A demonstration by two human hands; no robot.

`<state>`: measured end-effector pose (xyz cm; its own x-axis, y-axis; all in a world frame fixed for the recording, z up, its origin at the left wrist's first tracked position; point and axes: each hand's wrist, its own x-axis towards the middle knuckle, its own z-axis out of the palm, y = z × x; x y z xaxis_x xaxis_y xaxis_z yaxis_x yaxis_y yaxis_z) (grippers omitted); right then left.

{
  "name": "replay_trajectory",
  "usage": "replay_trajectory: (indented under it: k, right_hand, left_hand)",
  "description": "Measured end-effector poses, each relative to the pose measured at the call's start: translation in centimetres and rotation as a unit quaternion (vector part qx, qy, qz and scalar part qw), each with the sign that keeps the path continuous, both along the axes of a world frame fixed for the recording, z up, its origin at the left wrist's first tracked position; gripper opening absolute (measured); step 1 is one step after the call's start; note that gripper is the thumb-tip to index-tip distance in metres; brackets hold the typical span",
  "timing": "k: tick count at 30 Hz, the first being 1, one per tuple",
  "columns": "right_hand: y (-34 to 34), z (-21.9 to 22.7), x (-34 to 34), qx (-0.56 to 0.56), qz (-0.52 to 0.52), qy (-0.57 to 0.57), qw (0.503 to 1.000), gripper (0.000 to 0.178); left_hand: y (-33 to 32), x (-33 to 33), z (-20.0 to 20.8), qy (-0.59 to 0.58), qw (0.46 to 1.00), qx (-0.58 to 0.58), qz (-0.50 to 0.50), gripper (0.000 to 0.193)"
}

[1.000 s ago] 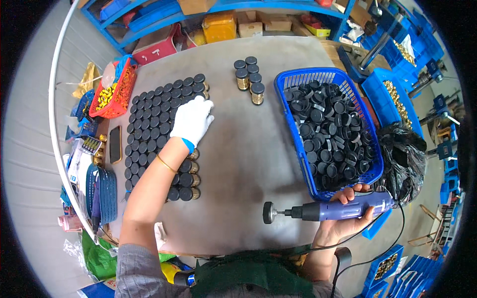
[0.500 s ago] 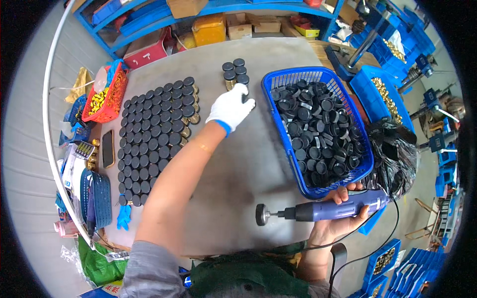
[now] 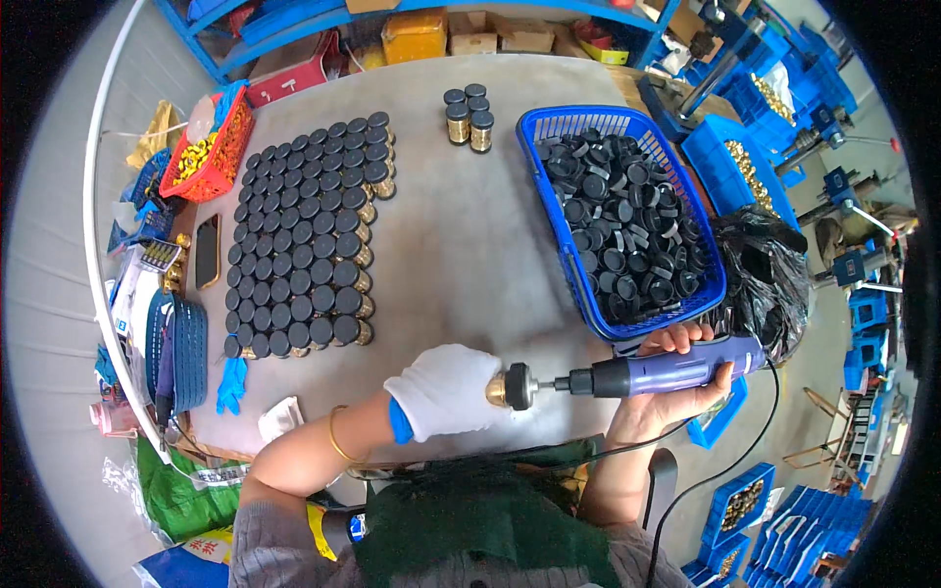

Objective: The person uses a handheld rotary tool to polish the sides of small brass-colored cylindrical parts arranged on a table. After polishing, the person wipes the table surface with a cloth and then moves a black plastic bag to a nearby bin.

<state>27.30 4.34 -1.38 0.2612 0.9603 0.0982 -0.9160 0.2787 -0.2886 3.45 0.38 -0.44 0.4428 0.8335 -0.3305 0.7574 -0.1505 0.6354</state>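
My left hand [image 3: 446, 392], in a white glove, is closed around a brass fitting [image 3: 497, 391] in front of me. The fitting's end meets the round black head [image 3: 520, 385] on the tip of a purple electric screwdriver [image 3: 676, 368]. Whether a cap sits between them I cannot tell. My bare right hand [image 3: 676, 397] grips the screwdriver from below and behind, its tip pointing left. On the table's left stand rows of black-capped brass fittings [image 3: 304, 235]. A small group of capped fittings [image 3: 469, 118] stands apart toward the far side.
A blue basket [image 3: 542, 196] full of loose black caps stands at the right, beside a black plastic bag [image 3: 769, 284]. At the left edge are a phone [image 3: 208, 252], a red basket [image 3: 221, 162] and a blue glove [image 3: 231, 385]. The screwdriver's cord [image 3: 769, 431] hangs down at right.
My left hand has come back from the small far group to the screwdriver's head, now with a brass fitting in it. The screwdriver stays in my right hand, slightly higher in view.
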Motion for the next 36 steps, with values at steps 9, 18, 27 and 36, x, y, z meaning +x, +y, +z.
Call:
replay_trajectory:
  k: [9, 18, 27, 36]
  right_hand:
    - [-1.1, -1.9, -0.4, -0.051, -0.044, -0.057, 0.996, 0.043]
    - [-1.2, 0.1, 2.3, -0.020, -0.069, 0.009, 0.997, 0.045]
    - [-0.7, -1.2, 0.6, -0.048, -0.012, 0.021, 0.999, 0.042]
    - [-0.3, -2.7, -0.3, -0.070, -0.033, -0.017, 0.997, 0.042]
  left_hand:
    - [-0.9, 1.4, -2.0, 0.045, 0.995, 0.047, 0.071, 0.035]
    - [0.9, -1.1, 2.0, -0.017, 0.972, 0.208, 0.109, 0.030]
    - [-0.2, -0.7, -0.5, -0.063, 0.993, -0.095, 0.001, 0.034]
    - [-0.1, 0.6, -1.8, 0.064, 0.994, 0.064, 0.054, 0.036]
